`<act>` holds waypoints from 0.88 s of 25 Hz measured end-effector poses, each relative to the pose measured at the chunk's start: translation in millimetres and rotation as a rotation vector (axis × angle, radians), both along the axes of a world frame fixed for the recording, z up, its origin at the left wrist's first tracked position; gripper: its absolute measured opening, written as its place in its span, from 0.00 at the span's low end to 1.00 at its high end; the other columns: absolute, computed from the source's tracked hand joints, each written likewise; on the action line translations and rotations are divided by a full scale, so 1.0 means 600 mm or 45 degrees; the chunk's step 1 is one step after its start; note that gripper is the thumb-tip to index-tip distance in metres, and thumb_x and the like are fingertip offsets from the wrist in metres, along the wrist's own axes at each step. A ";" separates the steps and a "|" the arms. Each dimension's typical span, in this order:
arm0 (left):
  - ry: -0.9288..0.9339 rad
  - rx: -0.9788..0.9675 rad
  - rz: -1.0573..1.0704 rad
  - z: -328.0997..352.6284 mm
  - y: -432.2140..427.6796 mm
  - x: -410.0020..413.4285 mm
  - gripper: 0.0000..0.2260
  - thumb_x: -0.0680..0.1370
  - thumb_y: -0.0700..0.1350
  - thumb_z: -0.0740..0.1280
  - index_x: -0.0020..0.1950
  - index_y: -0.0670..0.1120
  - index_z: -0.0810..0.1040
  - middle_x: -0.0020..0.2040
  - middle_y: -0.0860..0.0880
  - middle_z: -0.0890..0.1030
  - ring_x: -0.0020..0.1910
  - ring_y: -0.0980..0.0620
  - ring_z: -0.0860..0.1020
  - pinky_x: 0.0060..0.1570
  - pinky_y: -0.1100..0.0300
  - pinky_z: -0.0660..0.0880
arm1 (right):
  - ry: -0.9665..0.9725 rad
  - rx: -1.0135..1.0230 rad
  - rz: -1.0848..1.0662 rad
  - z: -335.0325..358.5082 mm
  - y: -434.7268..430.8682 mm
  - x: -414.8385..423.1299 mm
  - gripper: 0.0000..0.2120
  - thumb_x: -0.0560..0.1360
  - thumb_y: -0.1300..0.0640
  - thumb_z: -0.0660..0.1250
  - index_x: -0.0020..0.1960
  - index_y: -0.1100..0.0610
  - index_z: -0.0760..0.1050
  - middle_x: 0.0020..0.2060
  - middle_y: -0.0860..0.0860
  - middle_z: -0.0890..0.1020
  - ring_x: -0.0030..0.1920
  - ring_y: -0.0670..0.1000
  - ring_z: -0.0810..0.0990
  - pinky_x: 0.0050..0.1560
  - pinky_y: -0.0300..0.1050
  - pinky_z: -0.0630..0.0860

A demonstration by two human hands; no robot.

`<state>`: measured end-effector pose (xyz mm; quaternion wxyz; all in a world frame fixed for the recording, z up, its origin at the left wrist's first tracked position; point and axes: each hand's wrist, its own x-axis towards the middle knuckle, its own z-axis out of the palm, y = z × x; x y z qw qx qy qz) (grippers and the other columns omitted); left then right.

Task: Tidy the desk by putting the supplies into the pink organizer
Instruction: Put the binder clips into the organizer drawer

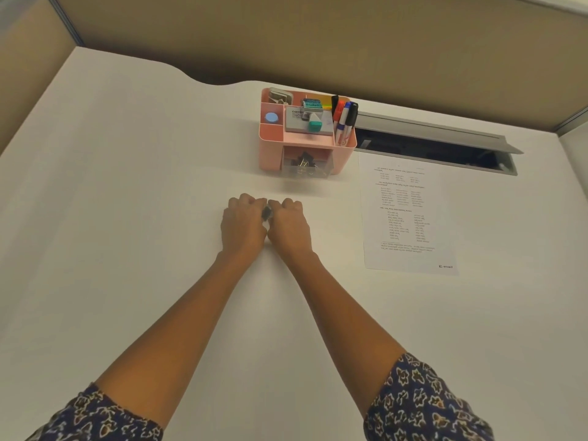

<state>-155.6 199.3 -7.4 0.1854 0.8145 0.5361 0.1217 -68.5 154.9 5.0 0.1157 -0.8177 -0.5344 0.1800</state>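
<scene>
1. Head view, the hands: the left hand (243,222) and the right hand (288,224) meet knuckle to knuckle on the white desk (133,237), near its middle and a little in front of the organizer. Both have their fingers curled in tight, and both grip a small dark item (266,213) pinched between them. It is too small to name for certain, but it looks like a binder clip.

2. Head view, the target: the pink organizer (270,148) stands at the back of the desk, well apart from the hands. Its top compartments already hold markers (345,117) upright at the right, a grey pad (297,122) in the middle and a blue-capped piece (271,117) at the left. Its clear drawer (307,168) stands pulled out, with binder clips (304,162) inside.

3. Head view, progress: judging by this, most supplies are stowed. The item in the hands seems to be the last loose one and probably belongs in the drawer, which then needs pushing in. A printed sheet (407,214) lies to the right of the hands, beside the organizer.
</scene>
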 end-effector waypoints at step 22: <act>-0.689 -0.064 0.043 0.135 0.034 0.118 0.11 0.76 0.47 0.68 0.58 0.49 0.79 0.57 0.49 0.81 0.53 0.48 0.80 0.59 0.53 0.74 | -0.070 0.562 -0.247 0.121 0.029 0.108 0.13 0.78 0.54 0.66 0.60 0.57 0.78 0.59 0.55 0.81 0.56 0.54 0.80 0.63 0.48 0.74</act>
